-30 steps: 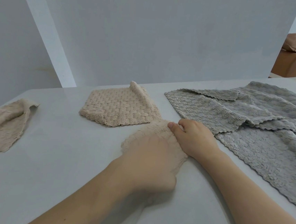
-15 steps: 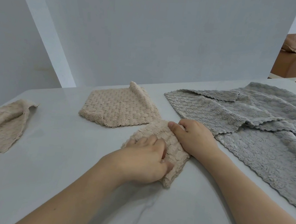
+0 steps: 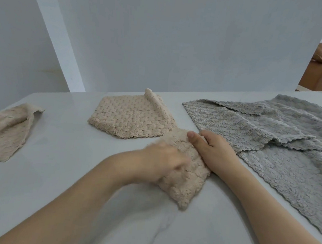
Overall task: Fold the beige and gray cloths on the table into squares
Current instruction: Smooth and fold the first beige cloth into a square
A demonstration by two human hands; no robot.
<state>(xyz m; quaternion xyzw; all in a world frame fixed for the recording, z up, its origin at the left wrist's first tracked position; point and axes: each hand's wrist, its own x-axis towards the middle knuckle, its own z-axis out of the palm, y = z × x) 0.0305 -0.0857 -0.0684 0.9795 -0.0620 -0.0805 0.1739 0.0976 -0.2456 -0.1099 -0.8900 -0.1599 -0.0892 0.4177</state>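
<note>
- Beige, nubbly folded cloth (image 3: 182, 175) lies on the table (image 3: 57, 171), long axis running from near-right to far-left.
- Left hand (image 3: 158, 165) rests on its left side; blurred, finger spread unclear.
- Right hand (image 3: 216, 152) pinches its right edge, thumb on top, fingers curled.
- Just beyond it, a second beige cloth (image 3: 133, 119); far left, a crumpled one (image 3: 2, 130); right, gray cloths (image 3: 272, 136).

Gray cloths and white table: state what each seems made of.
Gray cloths: apparently plush microfiber or fleece; matte, fuzzy pile, embossed bumps, scalloped edges. White table: hard and smooth with faint sheen, perhaps laminate or stone; the exact material is unclear.
</note>
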